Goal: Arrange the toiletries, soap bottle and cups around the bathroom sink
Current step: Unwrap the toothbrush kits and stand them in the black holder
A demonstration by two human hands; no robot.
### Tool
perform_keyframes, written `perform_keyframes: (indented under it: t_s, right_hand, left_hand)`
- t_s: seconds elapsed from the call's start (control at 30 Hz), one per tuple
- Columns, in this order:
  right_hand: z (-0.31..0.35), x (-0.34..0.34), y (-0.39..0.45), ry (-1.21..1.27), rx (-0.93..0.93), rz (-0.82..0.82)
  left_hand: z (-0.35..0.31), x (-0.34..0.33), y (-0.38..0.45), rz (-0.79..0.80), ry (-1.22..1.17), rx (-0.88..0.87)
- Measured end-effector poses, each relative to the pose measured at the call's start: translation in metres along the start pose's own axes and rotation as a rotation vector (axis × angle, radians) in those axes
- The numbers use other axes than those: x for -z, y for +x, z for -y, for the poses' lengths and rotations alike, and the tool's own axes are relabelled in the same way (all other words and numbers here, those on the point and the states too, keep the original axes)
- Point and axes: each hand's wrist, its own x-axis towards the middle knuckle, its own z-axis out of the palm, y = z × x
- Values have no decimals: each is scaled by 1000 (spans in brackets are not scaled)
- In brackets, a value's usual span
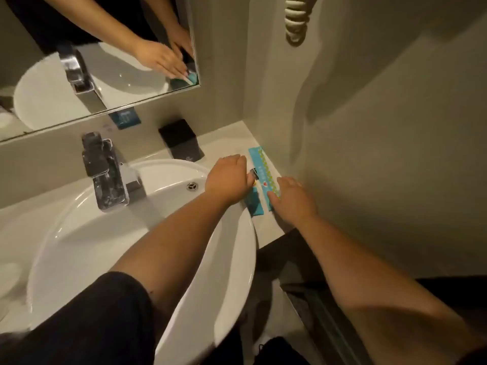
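Observation:
Two flat teal toiletry packets lie on the counter right of the white sink (237, 259). The longer packet (263, 169), with a dotted edge, lies nearest the wall; my right hand (292, 198) presses on its near end with flat fingers. The darker teal packet (254, 204) lies beside the basin rim, and my left hand (228, 177) rests on its far part, fingers curled over it. A black square cup or holder (181, 140) stands on the counter behind them. Whether either hand grips a packet is not clear.
A chrome faucet (105, 172) stands behind the basin. The mirror (105, 61) above reflects both hands. A small teal sign (125, 117) sits on the backsplash. The side wall (369, 154) closes the counter on the right; a coiled cord (296, 19) hangs there.

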Motion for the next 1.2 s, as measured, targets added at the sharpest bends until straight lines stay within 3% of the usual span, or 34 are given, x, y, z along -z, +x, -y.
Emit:
perform_keyframes:
  t_s: [0.2,0.43,0.57,0.67,0.83,1.0,1.2]
  right_hand:
    - [-5,-13,22,48,-171,107]
    - [4,-27,60,27,-187,93]
    - [7,-30,77,103,-261,104]
    - [6,-32,85,225,-316,110]
    - [14,-20,95,704,-424,69]
    - [51,16,113,839,-352,18]
    - [135,63,145,879,-51,6]
  left_hand:
    - [-3,-25,64,252,-214,190]
    - [-6,-66,86,377,-570,623]
    - [-6,-75,87,403,-724,781]
    - [-1,-76,88,344,-860,797]
    - [5,-51,84,205,-967,762]
    - [21,10,74,2,-1080,672]
    - [66,95,60,-328,-1076,622]
